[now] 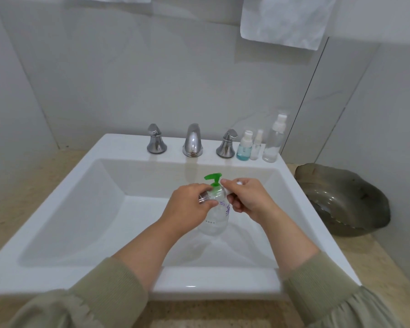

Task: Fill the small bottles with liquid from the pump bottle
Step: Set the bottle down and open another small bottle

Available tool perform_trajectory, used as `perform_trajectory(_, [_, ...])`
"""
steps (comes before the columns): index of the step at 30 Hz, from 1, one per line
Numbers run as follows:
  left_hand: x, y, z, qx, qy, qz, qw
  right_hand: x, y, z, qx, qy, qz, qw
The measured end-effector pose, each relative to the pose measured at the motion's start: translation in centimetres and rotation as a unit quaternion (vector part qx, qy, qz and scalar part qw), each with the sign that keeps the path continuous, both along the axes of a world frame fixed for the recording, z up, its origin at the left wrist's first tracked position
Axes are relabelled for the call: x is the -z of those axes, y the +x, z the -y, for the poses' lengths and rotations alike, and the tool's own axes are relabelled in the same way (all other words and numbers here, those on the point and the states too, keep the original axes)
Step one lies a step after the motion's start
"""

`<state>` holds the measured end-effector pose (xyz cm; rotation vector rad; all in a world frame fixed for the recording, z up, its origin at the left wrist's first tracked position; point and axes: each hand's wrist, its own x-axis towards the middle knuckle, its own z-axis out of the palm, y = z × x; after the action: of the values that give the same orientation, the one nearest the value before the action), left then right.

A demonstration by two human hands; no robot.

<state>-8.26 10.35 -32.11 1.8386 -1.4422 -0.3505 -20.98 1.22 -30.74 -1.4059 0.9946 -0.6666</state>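
Left hand (187, 207) curled round small bottle (217, 194), right hand (249, 200) pinching its white cap (230, 191); uncapping likely: steady body, twist cap only, keep clear of pump bottle (216, 223)

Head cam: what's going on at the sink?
A person works over the sink. The left hand grips a small clear bottle held sideways, and the right hand pinches its white cap; whether the cap is going on or coming off cannot be told. The pump bottle stands in the basin right under the hands. Three more small bottles wait on the ledge, one holding blue liquid.
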Motion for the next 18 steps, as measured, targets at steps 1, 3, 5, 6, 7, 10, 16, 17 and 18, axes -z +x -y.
perform_trajectory(1, [0.06, 0.04, 0.04, 0.001, 0.003, -0.025, 1.0, -0.01, 0.02, -0.05, 0.002, -0.002, 0.003, 1.0])
perform_trajectory(3, [0.25, 0.17, 0.18, 0.004, 0.007, -0.076, 0.997, -0.04, 0.03, -0.11, 0.005, -0.005, 0.005, 1.0])
perform_trajectory(5, [0.4, 0.28, 0.3, 0.009, 0.016, -0.103, 0.995, -0.01, 0.06, -0.14, 0.006, -0.005, 0.005, 1.0])
perform_trajectory(6, [0.47, 0.35, 0.34, 0.013, 0.019, -0.115, 0.993, 0.03, 0.11, -0.13, 0.006, -0.004, 0.006, 1.0])
perform_trajectory(7, [0.47, 0.37, 0.33, 0.019, 0.02, -0.129, 0.991, 0.07, 0.13, -0.12, 0.006, -0.002, 0.008, 1.0])
perform_trajectory(10, [0.26, 0.32, 0.2, 0.038, 0.029, -0.183, 0.982, 0.15, 0.13, -0.05, 0.006, 0.001, 0.012, 1.0])
perform_trajectory(16, [-0.19, 0.61, 0.09, 0.065, 0.059, -0.279, 0.956, 0.27, 0.12, 0.05, 0.002, -0.017, 0.003, 1.0])
perform_trajectory(17, [-0.28, 0.65, 0.06, 0.068, 0.061, -0.3, 0.95, 0.24, 0.13, 0.1, -0.003, -0.02, 0.007, 1.0])
perform_trajectory(18, [-0.35, 0.66, 0.06, 0.069, 0.064, -0.319, 0.943, 0.21, 0.08, 0.15, -0.009, -0.023, 0.01, 1.0])
